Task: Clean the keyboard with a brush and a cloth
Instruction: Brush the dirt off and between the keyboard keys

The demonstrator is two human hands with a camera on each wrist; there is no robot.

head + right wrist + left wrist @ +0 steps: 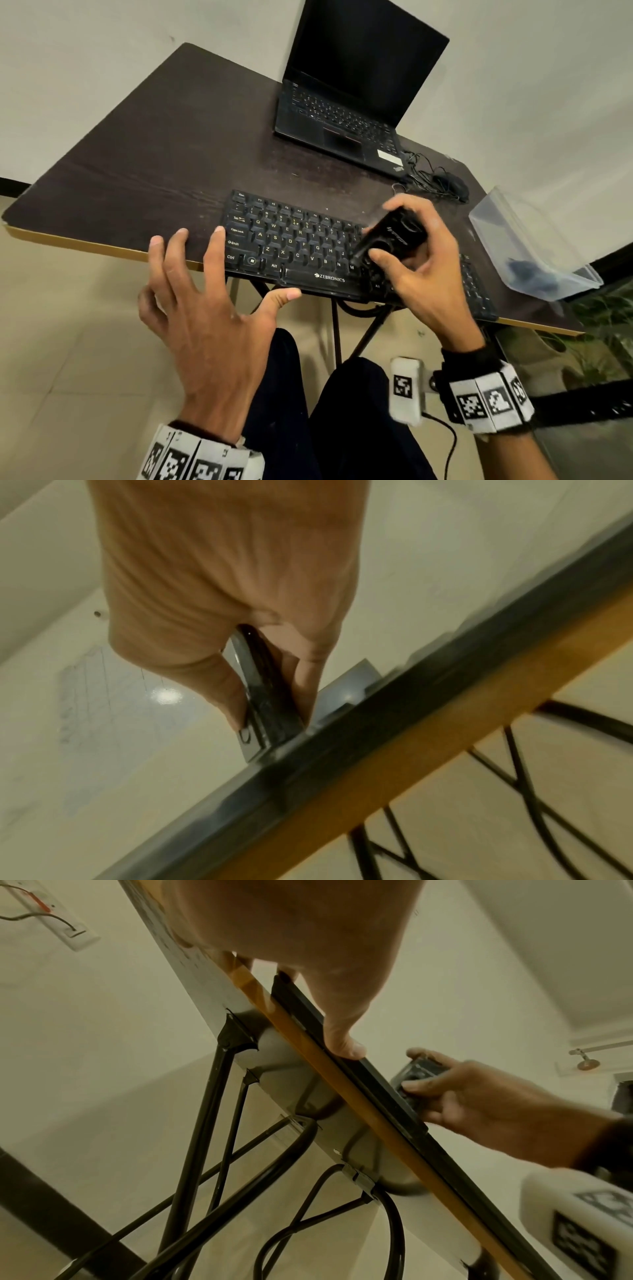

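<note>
**Head view: brush on the keys, brushing step in hand**

Head view shows the keyboard (301,246) lying at the near edge of the table (144,144), its front lip overhanging slightly toward me. My right hand (421,274) is clamped on the brush (390,236), a black block-shaped tool, thumb on its near face and fingers wrapped over the far side, with its lower end down on the keys right of centre, around the M key. In the right wrist view the same brush (260,696) sits pinched between my thumb and fingers, its tip meeting the keyboard's front edge.

Left of that grip, my left hand (205,308) is spread flat and holds nothing: fingertips rest on the table and the keyboard's left end, thumb pressed against the front lip below the spacebar. The left wrist view confirms the thumb (342,1039) braced on that edge.

Beyond my right hand lie a mouse (452,186) with its tangled cable and a laptop (346,102); further right is a clear plastic container (527,240) with something dark in it, perhaps the cloth, though I cannot tell.

I judge this to be step 1 of 2, brushing. Next I should sweep the bristles along the key rows while my left hand steadies the board, since the overhang could let it tip.
</note>
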